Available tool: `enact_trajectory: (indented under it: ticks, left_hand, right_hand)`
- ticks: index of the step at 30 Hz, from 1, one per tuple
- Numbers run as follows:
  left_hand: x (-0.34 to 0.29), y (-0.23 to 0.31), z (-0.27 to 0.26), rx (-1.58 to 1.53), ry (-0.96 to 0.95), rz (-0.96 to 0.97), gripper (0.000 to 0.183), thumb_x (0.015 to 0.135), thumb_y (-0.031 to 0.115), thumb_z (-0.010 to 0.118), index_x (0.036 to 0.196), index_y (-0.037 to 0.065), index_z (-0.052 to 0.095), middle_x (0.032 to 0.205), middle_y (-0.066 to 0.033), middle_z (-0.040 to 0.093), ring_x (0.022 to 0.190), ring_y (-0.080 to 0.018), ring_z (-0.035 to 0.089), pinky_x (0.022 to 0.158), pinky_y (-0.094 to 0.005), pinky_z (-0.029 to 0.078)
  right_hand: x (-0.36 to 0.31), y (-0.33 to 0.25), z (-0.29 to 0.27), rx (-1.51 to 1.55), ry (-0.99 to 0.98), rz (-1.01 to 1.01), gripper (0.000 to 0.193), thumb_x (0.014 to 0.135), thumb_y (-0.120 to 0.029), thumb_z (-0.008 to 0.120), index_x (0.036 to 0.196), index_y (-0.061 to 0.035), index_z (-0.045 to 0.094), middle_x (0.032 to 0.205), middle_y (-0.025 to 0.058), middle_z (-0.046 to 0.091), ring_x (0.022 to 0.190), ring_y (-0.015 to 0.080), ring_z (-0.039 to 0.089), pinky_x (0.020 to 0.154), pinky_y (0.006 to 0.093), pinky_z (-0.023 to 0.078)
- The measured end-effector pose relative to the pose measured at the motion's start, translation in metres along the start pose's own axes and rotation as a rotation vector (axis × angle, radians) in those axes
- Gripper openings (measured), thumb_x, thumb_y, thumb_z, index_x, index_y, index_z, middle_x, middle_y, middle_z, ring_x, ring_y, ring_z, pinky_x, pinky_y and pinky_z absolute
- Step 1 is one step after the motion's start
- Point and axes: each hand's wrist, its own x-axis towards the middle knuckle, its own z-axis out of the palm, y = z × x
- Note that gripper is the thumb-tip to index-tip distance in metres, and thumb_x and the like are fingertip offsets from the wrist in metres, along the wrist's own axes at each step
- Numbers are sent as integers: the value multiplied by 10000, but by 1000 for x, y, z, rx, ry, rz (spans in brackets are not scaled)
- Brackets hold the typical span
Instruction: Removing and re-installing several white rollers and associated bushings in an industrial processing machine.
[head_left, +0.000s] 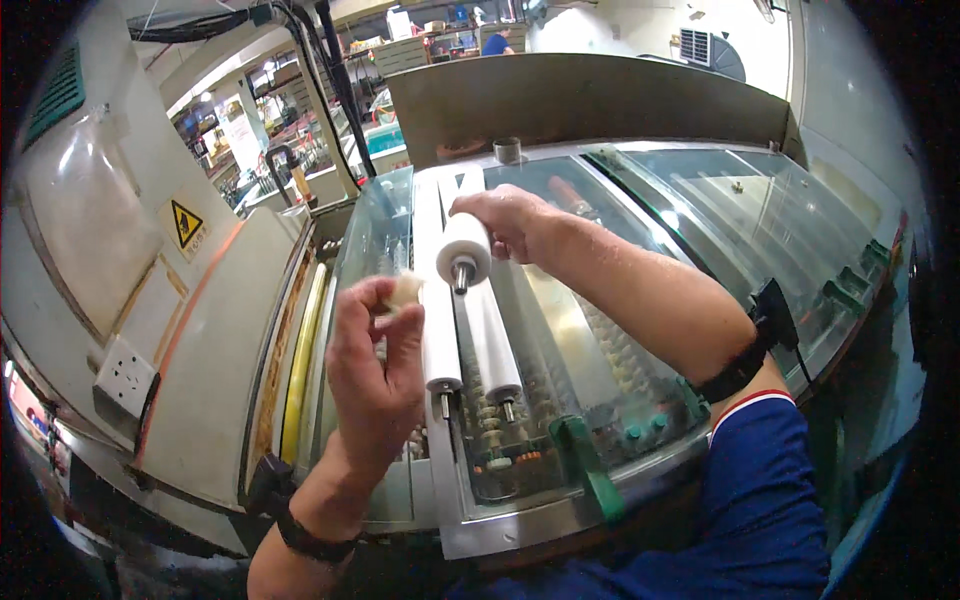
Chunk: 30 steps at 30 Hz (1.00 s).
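My right hand (pixel 518 222) is closed round a white roller (pixel 463 238). Its round end and metal shaft point toward me, and the rest of its length is foreshortened. To the left of that end, my left hand (pixel 375 365) pinches a small cream-coloured piece (pixel 405 290) between thumb and fingers. The piece is blurred, so its exact kind does not show. Below the held roller lie two more white rollers, a left one (pixel 441 345) and a right one (pixel 494 350), side by side lengthwise with metal shaft ends toward me.
Clear panels (pixel 640 330) cover a machine with rows of small wheels inside. A green handle (pixel 585 465) stands at its near edge. A yellow rod (pixel 303 365) and a white cabinet with a socket (pixel 126 378) are on the left. Another person (pixel 497 42) is far behind.
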Motion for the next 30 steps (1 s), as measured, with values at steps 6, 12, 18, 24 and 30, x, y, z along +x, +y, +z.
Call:
enact_trajectory:
  ticks: [6, 12, 18, 24, 30]
  left_hand:
    - [76, 39, 13, -188, 57, 532, 216, 1047, 143, 481, 1201, -8, 467, 1149, -169, 606, 1116, -240, 598, 1012, -376, 440]
    - [127, 99, 7, -116, -22, 783, 213, 1035, 109, 498, 1223, 19, 453, 1045, -135, 637, 995, -209, 638, 906, -356, 510]
    - [138, 142, 0, -153, -219, 642, 220, 1015, 41, 489, 1232, 23, 460, 980, -107, 626, 879, -151, 627, 821, -307, 534]
    - [178, 134, -30, -359, -132, 794, 345, 1069, 273, 420, 1216, -34, 477, 1052, -196, 685, 1074, -328, 672, 1083, -489, 424]
    - [151, 153, 8, -350, -161, 683, 437, 1089, 358, 346, 1234, -47, 430, 848, -109, 623, 736, -199, 665, 707, -319, 576]
  right_hand:
    - [-24, -22, -19, 504, -278, -430, 246, 915, -346, 638, 870, -105, 667, 620, 8, 580, 424, 88, 482, 356, 230, 317]
    - [-90, -49, -30, 591, -245, -385, 242, 916, -342, 651, 776, -148, 618, 585, -30, 534, 421, 58, 452, 364, 191, 305]
    - [-112, -54, -41, 570, -246, -409, 264, 941, -328, 580, 731, -169, 585, 618, -27, 541, 441, 35, 475, 340, 168, 290]
    - [-105, -54, -47, 614, -194, -294, 160, 933, -326, 583, 911, -185, 657, 668, -25, 572, 442, 40, 451, 364, 205, 325]
    - [-101, -52, -47, 562, -128, -275, 244, 924, -369, 600, 792, -165, 617, 632, -32, 518, 451, 35, 451, 352, 177, 288]
